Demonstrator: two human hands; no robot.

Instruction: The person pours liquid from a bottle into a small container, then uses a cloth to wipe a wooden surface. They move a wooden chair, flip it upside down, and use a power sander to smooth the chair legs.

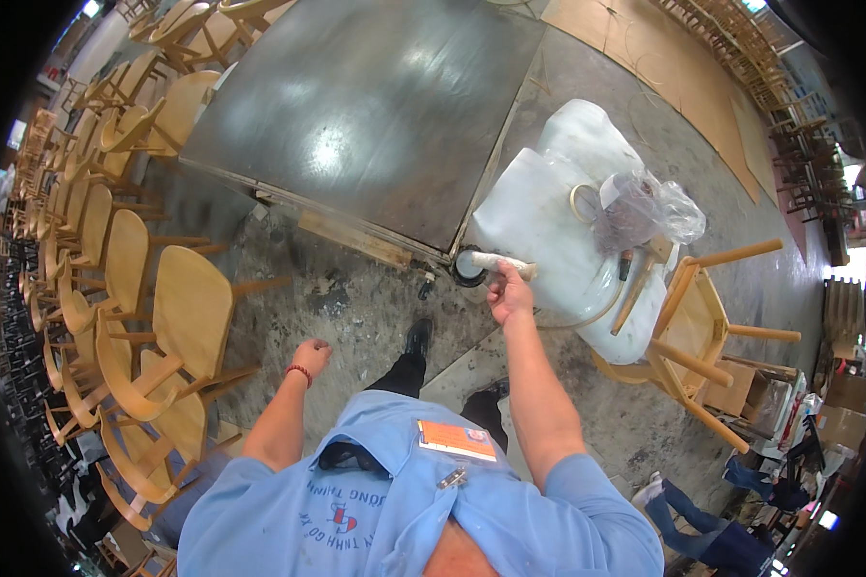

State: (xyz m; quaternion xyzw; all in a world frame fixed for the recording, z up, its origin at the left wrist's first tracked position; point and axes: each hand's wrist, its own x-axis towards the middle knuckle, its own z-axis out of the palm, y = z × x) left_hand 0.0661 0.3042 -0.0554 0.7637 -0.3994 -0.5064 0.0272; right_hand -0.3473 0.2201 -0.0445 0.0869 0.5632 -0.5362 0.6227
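Observation:
My right hand (510, 296) is closed on one side of a short white roll that looks like cloth (491, 261). This roll lies across a round dark-rimmed container (467, 266) at the near corner of a large dark board. Beside the hand, a white foam sheet (520, 212) carries a tape roll (582, 203), a clear plastic bag with brown contents (630, 213), a wooden-handled tool (633, 300) and a small dark-handled tool (625, 263). My left hand (314, 356) hangs at my left side, loosely open, with nothing visible in it.
The dark board (356, 115) stretches ahead. Rows of wooden chairs (191, 313) stand at left. A tipped wooden chair (698, 332) sticks its legs out at right, beside the sheet. Brown cardboard (664, 58) covers floor far right; another person's legs (683, 519) show lower right.

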